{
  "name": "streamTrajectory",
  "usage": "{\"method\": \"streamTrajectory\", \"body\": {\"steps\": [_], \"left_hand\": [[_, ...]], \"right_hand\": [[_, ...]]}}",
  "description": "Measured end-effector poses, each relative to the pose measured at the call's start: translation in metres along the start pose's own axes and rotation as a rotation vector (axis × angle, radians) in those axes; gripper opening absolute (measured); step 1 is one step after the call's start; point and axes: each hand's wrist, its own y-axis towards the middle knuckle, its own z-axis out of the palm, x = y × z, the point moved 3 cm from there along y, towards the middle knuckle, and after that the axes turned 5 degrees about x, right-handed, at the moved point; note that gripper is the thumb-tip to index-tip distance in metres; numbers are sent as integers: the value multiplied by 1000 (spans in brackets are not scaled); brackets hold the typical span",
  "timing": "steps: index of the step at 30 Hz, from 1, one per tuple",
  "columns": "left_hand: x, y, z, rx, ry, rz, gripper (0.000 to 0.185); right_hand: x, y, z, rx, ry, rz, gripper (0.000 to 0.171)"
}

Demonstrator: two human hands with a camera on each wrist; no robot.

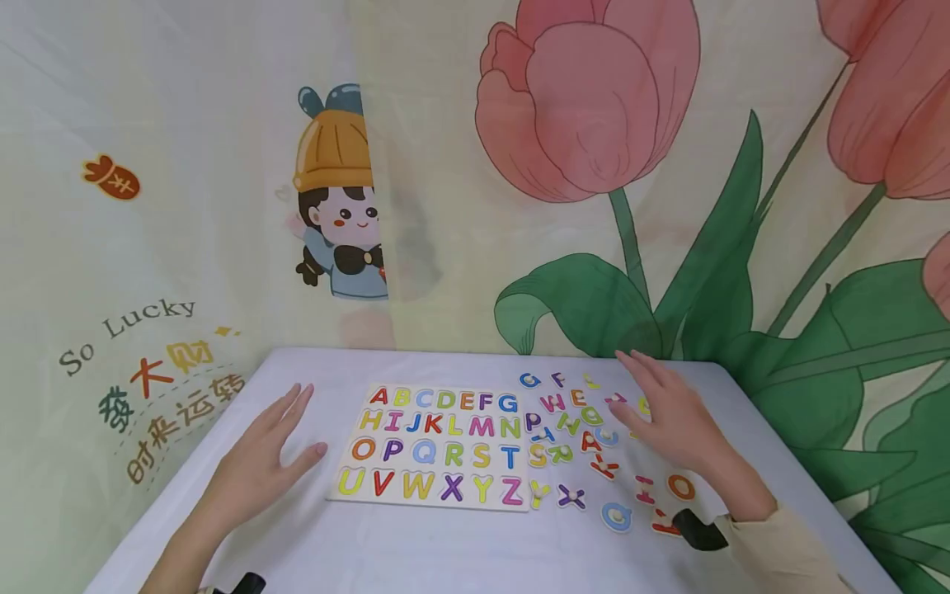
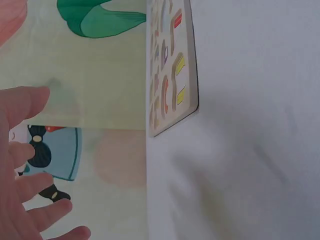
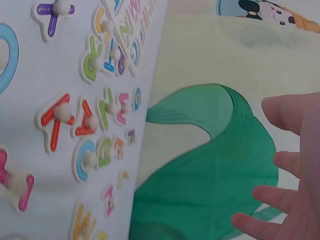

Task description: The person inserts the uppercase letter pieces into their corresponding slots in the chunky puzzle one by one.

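An alphabet puzzle board (image 1: 430, 503) lies on the table, its coloured capital letters in rows from A to Z. My left hand (image 1: 260, 466) hovers to the left of the board with fingers straight and thumb spread, holding nothing. In the left wrist view this hand (image 2: 25, 200) is clear of the board's corner (image 2: 191, 100). Over the loose letters at the right, my right hand (image 1: 675, 425) is held with spread fingers and nothing in its grasp; it partly hides some letters. The right wrist view shows the fingers (image 3: 275, 197) apart from the knobbed letter pieces, including a red K (image 3: 50, 117).
Knobbed letters lie scattered right of the board, among them a blue Q (image 1: 616, 517), a purple X (image 1: 571, 497) and an orange O (image 1: 680, 487). A white cloth covers the table (image 1: 416, 553). Behind it hangs a printed curtain (image 1: 438, 165) with tulips.
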Motion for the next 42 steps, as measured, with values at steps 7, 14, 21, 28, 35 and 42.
{"method": "streamTrajectory", "body": {"steps": [7,14,21,28,35,42], "left_hand": [[-3,-2,14,46,-119,-12,89],[-6,-8,25,92,-174,-45,85],[-8,-14,36,138,-232,-66,87],[-7,-9,53,225,-278,-107,97],[-10,2,65,296,-258,-189,107],[-9,-1,68,298,-259,-248,100]], "right_hand": [[12,12,23,51,156,-18,67],[18,24,40,74,276,-30,57],[17,39,60,145,415,53,52],[11,47,82,203,465,193,55],[3,51,102,205,487,290,51],[1,56,121,215,512,322,47]]}}
